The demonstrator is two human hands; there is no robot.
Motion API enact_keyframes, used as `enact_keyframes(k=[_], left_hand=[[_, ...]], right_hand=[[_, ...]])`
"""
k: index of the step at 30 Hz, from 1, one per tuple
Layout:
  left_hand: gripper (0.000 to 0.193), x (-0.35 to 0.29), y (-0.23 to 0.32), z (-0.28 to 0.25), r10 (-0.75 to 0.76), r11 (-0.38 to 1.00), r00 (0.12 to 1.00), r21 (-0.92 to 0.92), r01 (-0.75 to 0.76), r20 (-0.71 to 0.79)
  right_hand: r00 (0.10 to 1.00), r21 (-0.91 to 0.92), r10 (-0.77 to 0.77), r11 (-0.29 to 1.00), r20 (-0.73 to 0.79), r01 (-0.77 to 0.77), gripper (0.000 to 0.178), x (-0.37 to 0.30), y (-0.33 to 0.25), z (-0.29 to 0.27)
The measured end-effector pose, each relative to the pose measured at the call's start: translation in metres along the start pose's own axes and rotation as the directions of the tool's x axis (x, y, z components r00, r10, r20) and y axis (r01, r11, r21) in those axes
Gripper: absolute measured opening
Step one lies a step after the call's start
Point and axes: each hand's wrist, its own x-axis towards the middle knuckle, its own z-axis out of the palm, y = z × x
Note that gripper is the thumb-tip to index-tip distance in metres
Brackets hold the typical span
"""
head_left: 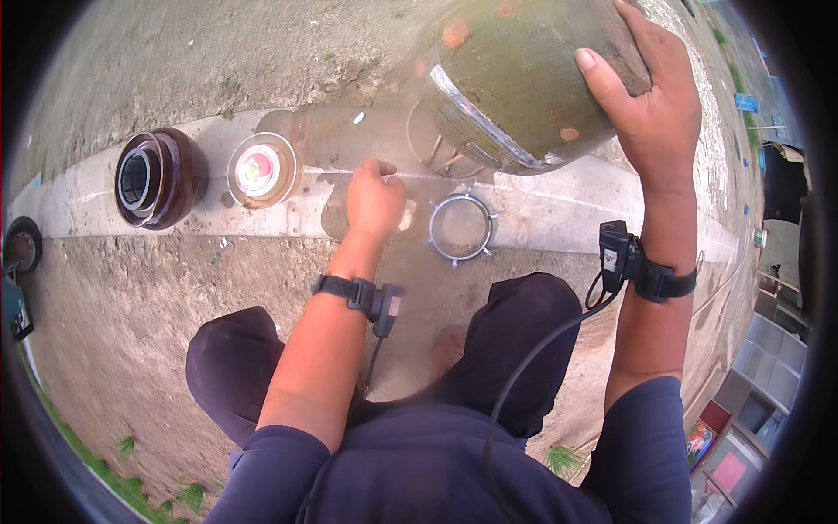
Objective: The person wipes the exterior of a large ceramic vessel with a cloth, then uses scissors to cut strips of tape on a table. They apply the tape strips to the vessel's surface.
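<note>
A large olive-green glazed jar (524, 79) with rusty-orange spots and a pale band near its lower edge hangs tilted at the upper right. My right hand (655, 105) grips its right end, thumb on the near side and fingers over the far edge. My left hand (375, 203) is closed low over a wet patch of the concrete strip (576, 196); whatever its fingers hold is hidden. Just right of it lies a metal ring (461, 229) with small tabs around it. Partly behind the jar, a round frame with thin bars (445, 157) shows, blurred.
On the strip to the left stand a dark brown glazed jar (179, 179) and a shallow round dish with a red-and-white centre (257, 170). Bare soil (131, 306) borders the strip. A wheel (24, 243) sits at the far left. A cable (524, 367) runs from my right wrist strap.
</note>
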Motion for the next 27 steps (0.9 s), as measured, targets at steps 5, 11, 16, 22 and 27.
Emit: enact_keyframes(k=[5,11,16,22,27], left_hand=[[0.028,-0.034,-0.001,-0.006,0.031,0.999,0.999,-0.038,-0.03,0.033],[0.034,-0.095,0.043,-0.06,-0.11,0.993,0.978,-0.015,0.115,0.176],[0.029,-0.13,0.092,-0.11,-0.053,0.995,0.984,0.098,0.036,0.172],[0.024,-0.191,0.141,-0.18,-0.087,0.951,0.934,0.309,-0.026,0.345],[0.025,-0.261,0.179,-0.227,-0.09,0.906,0.89,0.408,-0.113,0.447]], right_hand=[[1.0,0.086,-0.003,0.996,-0.012,0.004,0.052,0.002,0.02,-0.001],[0.994,0.044,0.051,0.998,0.095,-0.055,0.067,0.003,0.031,-0.011],[0.964,0.14,0.179,0.968,0.195,-0.208,0.064,0.012,0.033,-0.053],[0.818,0.315,0.076,0.9,0.57,-0.303,0.048,-0.025,-0.012,-0.155],[0.423,0.362,-0.213,0.879,0.881,-0.31,0.038,-0.094,-0.057,-0.261]])
